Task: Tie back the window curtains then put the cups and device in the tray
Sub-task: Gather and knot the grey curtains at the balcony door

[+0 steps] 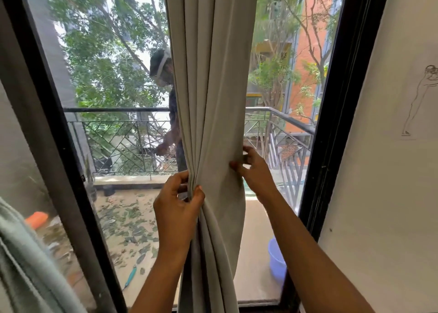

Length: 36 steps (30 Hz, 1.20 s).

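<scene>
- My left hand (177, 203) is bunching the curtain (213, 87), hanging mid-window, fingers (176, 181) curled round its folds.
- My right hand (254, 170) is pinching its right edge.
- Loosening either grip risks the gather spilling.

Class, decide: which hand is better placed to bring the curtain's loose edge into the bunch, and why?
Probably the right hand: it pinches the curtain at its loose edge, while the left hand grips the gathered folds.

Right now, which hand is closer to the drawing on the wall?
Right. The right hand pinches the right edge of the curtain, on the side toward the drawing. The left hand grips the gathered folds, farther left.
</scene>
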### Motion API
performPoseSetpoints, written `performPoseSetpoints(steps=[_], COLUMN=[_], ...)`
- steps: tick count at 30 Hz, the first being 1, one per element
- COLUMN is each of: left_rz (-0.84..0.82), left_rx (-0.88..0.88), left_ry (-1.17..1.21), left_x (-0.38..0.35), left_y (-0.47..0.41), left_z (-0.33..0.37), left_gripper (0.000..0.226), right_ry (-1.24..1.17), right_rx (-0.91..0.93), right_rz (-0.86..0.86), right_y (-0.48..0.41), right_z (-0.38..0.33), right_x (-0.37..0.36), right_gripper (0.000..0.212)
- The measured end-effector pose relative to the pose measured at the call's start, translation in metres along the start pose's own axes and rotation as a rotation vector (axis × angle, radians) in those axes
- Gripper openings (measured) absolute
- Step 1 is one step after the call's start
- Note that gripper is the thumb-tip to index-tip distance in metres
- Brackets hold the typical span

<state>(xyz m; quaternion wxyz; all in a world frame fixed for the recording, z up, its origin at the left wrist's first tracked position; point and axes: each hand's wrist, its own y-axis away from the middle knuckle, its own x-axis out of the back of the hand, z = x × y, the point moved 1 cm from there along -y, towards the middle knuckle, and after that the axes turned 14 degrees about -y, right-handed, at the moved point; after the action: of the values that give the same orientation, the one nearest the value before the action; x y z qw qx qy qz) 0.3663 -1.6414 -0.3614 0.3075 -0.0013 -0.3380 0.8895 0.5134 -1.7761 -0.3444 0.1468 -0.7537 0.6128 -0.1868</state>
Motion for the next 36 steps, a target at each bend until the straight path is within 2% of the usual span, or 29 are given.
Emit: performPoseSetpoints(steps=[3, 6, 10, 16, 22, 26, 30, 36], left_rz=[-0.003, 0.015, 0.087, 0.066, 0.001, -0.082, -0.139, -0.202], left_rx=[0.037, 0.078, 0.103, 0.152, 0.16, 0.197, 0.15, 0.098], left_ry=[0.025, 0.022, 0.013, 0.068, 0.165, 0.27, 0.256, 0.262], left_x=[-0.007, -0.013, -0.021, -0.027, -0.015, -0.005, 0.004, 0.01], left_y=[0.008, 0.016, 0.033, 0.043, 0.044, 0.038, 0.031, 0.024], left_z=[0.002, 0.0, 0.004, 0.007, 0.008, -0.003, -0.01, -0.016], left_gripper=[0.049, 0.043, 0.029, 0.033, 0.033, 0.019, 0.019, 0.011], right_ry=[0.15, 0.231, 0.307, 0.272, 0.053, -0.185, -0.175, -0.072], right_rx=[0.144, 0.308, 0.453, 0.552, 0.483, 0.3, 0.262, 0.386], right_rz=[0.099, 0.176, 0.227, 0.197, 0.048, 0.006, 0.039, 0.12], right_y=[0.012, 0.037, 0.073, 0.102, 0.107, 0.108, 0.112, 0.113], right_z=[0.009, 0.017, 0.023, 0.006, -0.009, -0.008, -0.01, -0.005], right_x=[0.008, 0.01, 0.0, -0.016, -0.022, -0.024, -0.031, -0.044], right_gripper=[0.016, 0.01, 0.027, 0.04, 0.034, 0.035, 0.04, 0.028])
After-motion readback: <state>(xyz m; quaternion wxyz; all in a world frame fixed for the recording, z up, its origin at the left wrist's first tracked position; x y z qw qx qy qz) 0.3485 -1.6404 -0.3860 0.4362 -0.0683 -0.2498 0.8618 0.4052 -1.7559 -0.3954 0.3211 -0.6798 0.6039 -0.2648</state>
